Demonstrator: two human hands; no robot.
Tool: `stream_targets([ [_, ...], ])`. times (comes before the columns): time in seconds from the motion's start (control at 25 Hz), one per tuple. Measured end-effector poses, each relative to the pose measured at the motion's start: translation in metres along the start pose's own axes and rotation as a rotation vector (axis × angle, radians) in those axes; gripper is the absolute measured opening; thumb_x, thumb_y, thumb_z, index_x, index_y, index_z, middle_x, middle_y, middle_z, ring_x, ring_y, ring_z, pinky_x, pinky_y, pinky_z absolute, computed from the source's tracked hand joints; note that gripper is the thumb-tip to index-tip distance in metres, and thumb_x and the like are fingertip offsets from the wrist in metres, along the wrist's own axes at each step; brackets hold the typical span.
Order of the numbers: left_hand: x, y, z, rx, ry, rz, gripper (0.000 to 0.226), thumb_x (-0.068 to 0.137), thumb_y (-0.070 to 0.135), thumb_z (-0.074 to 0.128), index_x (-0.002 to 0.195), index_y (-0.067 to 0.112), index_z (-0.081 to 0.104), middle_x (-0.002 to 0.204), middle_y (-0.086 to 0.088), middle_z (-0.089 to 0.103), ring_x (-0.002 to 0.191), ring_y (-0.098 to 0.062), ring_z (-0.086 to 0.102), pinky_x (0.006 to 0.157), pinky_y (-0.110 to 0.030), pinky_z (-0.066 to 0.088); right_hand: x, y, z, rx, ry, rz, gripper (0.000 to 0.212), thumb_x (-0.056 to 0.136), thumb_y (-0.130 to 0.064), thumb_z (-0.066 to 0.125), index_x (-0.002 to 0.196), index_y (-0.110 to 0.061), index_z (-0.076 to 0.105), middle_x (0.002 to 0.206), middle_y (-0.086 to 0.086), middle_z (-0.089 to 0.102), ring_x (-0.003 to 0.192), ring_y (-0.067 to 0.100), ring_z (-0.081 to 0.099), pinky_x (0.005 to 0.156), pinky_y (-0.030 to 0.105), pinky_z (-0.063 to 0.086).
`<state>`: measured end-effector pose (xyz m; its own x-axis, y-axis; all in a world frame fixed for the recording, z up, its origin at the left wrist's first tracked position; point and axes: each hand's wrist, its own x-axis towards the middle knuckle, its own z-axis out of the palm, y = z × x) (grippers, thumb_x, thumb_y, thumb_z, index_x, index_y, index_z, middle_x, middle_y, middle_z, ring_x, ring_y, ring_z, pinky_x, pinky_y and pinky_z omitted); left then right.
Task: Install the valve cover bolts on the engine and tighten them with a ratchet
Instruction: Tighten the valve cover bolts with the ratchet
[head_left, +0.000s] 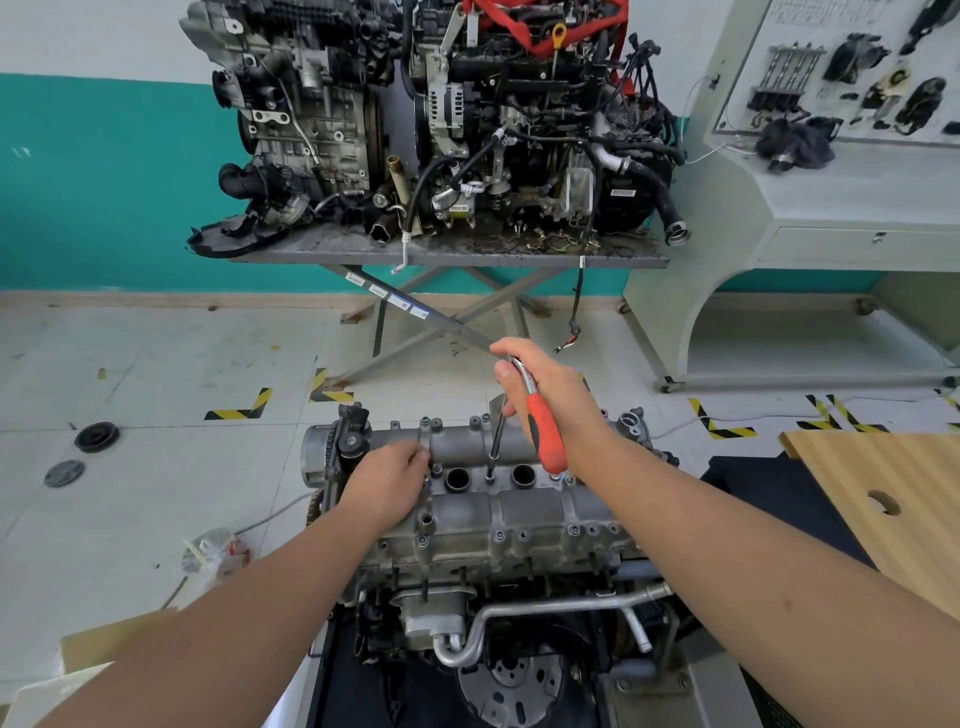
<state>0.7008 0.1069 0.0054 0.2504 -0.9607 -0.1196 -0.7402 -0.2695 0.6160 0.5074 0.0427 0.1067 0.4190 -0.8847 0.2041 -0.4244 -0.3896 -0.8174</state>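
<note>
Nearest, the engine (498, 525) on its stand. The left hand (387, 480) rests on the valve cover (519, 512), fingertips pinching a bolt at the rim. Beyond, the right hand (540, 400) grips the ratchet (543, 421), its extension standing in a central bolt. Risk: a tilted extension could slip off or cross-thread the bolt.
</note>
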Motion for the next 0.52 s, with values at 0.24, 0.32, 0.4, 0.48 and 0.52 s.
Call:
stream_targets([
  [0.24, -0.004, -0.005, 0.004, -0.124, 0.065, -0.003, 0.037, 0.104, 0.040, 0.035, 0.087, 0.021, 0.062, 0.084, 0.003, 0.068, 0.078, -0.015, 0.061, 0.076, -0.037, 0.050, -0.001, -0.010, -0.002, 0.142, -0.056, 0.024, 0.021, 0.102, -0.022, 0.052, 0.108, -0.039, 0.063, 0.099, -0.001, 0.062, 0.074, 0.011, 0.059, 0.065, 0.010, 0.047],
  [0.32, -0.007, -0.005, 0.008, -0.060, 0.070, 0.036, 0.040, 0.104, 0.044, 0.032, 0.086, 0.020, 0.058, 0.080, 0.002, 0.066, 0.076, -0.016, 0.061, 0.073, -0.039, 0.050, -0.004, -0.014, -0.002, 0.123, -0.058, 0.019, 0.020, 0.102, -0.020, 0.052, 0.115, -0.028, 0.065, 0.102, 0.000, 0.062, 0.074, 0.009, 0.058, 0.068, 0.006, 0.044],
  [0.4, -0.009, -0.005, 0.012, 0.022, 0.053, 0.074, 0.042, 0.104, 0.048, 0.026, 0.084, 0.024, 0.054, 0.077, 0.004, 0.063, 0.074, -0.014, 0.059, 0.069, -0.037, 0.050, -0.005, -0.016, -0.005, 0.069, -0.050, -0.010, 0.022, 0.103, -0.018, 0.052, 0.120, -0.021, 0.065, 0.102, -0.002, 0.062, 0.080, 0.006, 0.058, 0.072, 0.005, 0.041],
  [0.48, -0.008, -0.005, 0.013, 0.059, 0.045, 0.078, 0.045, 0.102, 0.053, 0.023, 0.083, 0.027, 0.054, 0.077, 0.006, 0.061, 0.074, -0.010, 0.058, 0.068, -0.035, 0.049, -0.006, -0.014, -0.007, 0.042, -0.060, -0.022, 0.023, 0.103, -0.019, 0.052, 0.122, -0.021, 0.065, 0.102, -0.009, 0.061, 0.083, 0.002, 0.059, 0.073, 0.004, 0.041],
  [0.52, -0.007, -0.006, 0.014, 0.058, 0.043, 0.071, 0.046, 0.101, 0.055, 0.022, 0.083, 0.028, 0.054, 0.077, 0.006, 0.061, 0.074, -0.008, 0.057, 0.067, -0.034, 0.048, -0.006, -0.013, -0.007, 0.104, -0.066, 0.014, 0.023, 0.102, -0.019, 0.053, 0.120, -0.023, 0.065, 0.102, -0.011, 0.062, 0.081, -0.001, 0.059, 0.072, 0.004, 0.041],
])
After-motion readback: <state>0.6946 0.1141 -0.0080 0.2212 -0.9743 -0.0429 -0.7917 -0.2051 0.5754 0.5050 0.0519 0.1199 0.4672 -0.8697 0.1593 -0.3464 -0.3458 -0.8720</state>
